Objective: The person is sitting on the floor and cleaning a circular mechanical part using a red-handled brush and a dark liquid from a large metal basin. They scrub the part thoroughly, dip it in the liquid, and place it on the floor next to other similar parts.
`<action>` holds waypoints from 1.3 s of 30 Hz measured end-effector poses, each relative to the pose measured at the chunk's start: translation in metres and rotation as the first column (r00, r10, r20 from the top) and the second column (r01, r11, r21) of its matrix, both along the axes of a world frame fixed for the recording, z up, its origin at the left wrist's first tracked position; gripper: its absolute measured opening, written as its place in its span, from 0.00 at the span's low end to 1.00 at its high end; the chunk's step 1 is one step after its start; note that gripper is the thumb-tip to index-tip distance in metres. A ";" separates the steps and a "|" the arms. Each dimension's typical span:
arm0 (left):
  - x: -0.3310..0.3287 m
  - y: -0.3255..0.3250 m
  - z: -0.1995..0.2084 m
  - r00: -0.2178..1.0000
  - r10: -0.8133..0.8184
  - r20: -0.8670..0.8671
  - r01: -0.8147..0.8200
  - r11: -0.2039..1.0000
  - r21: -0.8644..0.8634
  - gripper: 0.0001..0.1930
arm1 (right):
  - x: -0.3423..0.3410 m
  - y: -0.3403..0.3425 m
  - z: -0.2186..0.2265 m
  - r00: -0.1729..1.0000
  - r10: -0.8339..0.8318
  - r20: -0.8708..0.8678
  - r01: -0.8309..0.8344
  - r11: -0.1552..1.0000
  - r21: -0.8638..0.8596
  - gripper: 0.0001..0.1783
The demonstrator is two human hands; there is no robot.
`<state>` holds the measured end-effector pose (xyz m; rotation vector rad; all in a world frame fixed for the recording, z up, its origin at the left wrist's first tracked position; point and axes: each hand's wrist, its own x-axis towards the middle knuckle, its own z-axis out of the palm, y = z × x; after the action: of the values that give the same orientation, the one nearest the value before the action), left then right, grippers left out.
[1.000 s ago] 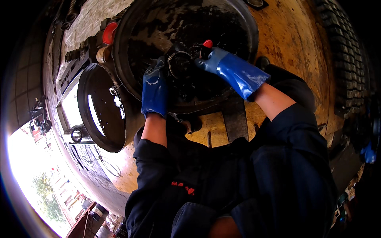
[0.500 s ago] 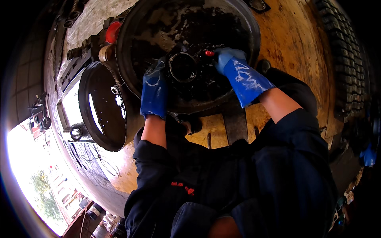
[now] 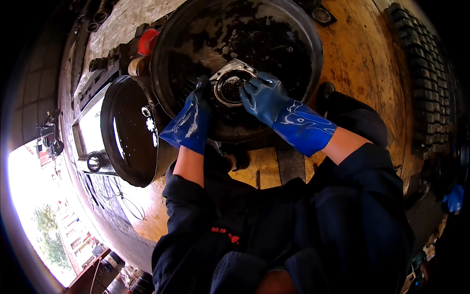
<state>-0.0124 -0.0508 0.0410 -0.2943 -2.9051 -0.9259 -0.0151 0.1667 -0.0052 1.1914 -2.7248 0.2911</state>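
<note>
There's the dark, wet metal ring with an angular flange, between the hands, toward the near edge of the big round black basin. The blue-gloved right hand slants inward, fingers curled at its right side; the blue-gloved left hand points far-edge-ward, beside its left corner. Shadow hides its underside; neither grip can be told.

The right hand hides the right side of the ringed metal part, the left hand ends too dark to tell its touch, and the upper edge cuts the basin.
</note>
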 end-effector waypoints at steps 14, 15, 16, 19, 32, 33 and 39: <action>0.041 0.019 -0.001 0.987 0.028 0.160 -0.072 0.957 0.282 0.12 | -0.024 0.037 0.064 0.305 -0.131 0.943 0.697 0.706 -0.127 0.31; 0.035 0.024 -0.011 0.984 0.025 0.174 -0.079 0.946 0.313 0.12 | -0.036 0.042 0.074 0.430 -0.354 0.831 0.650 0.760 -0.013 0.40; 0.042 0.014 -0.029 0.971 0.076 0.227 -0.147 0.937 0.317 0.13 | -0.014 0.026 0.097 0.411 -0.277 0.869 0.618 0.785 -0.042 0.33; 0.058 0.024 -0.107 0.939 0.293 0.178 -0.316 0.942 0.116 0.14 | 0.033 0.020 0.126 0.369 -0.109 0.923 0.575 0.807 -0.134 0.27; 0.101 0.076 -0.070 0.851 0.083 0.519 -0.519 -0.018 0.855 0.13 | 0.012 0.045 0.059 0.429 0.023 0.903 0.497 0.829 -0.257 0.24; 0.092 0.061 -0.080 0.800 0.196 0.567 -0.580 0.493 0.649 0.16 | 0.023 0.039 0.073 0.433 0.028 0.901 0.515 0.812 -0.273 0.21; 0.078 0.064 -0.083 0.783 0.408 0.469 -0.452 0.892 -0.020 0.19 | 0.017 0.045 0.034 0.512 -0.143 0.847 0.464 0.876 -0.132 0.22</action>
<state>0.0655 0.0136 -0.0417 0.6755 -3.0918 -1.1638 0.0023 0.2117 0.0289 0.4533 -3.3010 1.5679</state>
